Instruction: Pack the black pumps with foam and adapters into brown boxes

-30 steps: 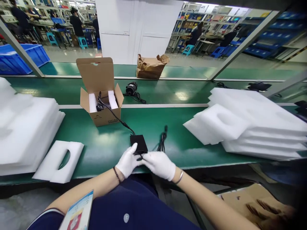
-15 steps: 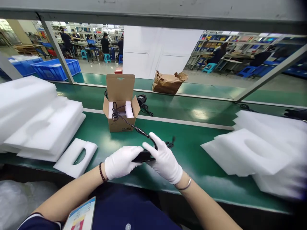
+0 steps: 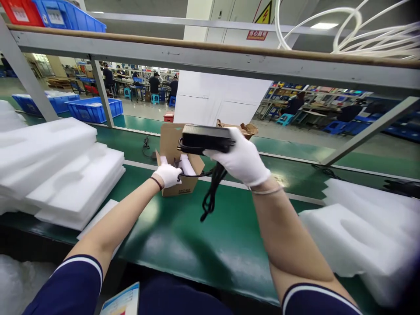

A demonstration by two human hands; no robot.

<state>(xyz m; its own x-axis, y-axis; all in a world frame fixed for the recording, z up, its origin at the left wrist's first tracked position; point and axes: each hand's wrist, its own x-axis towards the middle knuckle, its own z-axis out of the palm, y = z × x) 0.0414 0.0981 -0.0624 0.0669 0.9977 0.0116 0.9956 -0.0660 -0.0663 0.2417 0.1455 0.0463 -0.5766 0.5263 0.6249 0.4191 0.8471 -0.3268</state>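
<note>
My right hand [image 3: 245,159], in a white glove, grips a black power adapter [image 3: 206,140] raised above the green bench. A bundled black cord [image 3: 214,188] hangs below the adapter. At the front of an open cardboard box [image 3: 184,189], my gloved left hand [image 3: 168,176] has its fingers closed on a black cable [image 3: 203,174] running toward the adapter. White foam [image 3: 187,165] shows inside the box. The adapter and my left hand hide part of the box's interior and back flap.
White foam sheets are stacked at left [image 3: 75,175] and at right [image 3: 348,236]. Behind the box stands a brown paper bag [image 3: 249,130], partly covered. A shelf beam [image 3: 203,61] crosses overhead. Blue bins [image 3: 95,109] stand beyond the bench, with people seated farther off.
My right hand has lifted the adapter up and forward, and its bundled cord now dangles. My left hand has left the adapter and reached to the box. The view has tilted upward.
</note>
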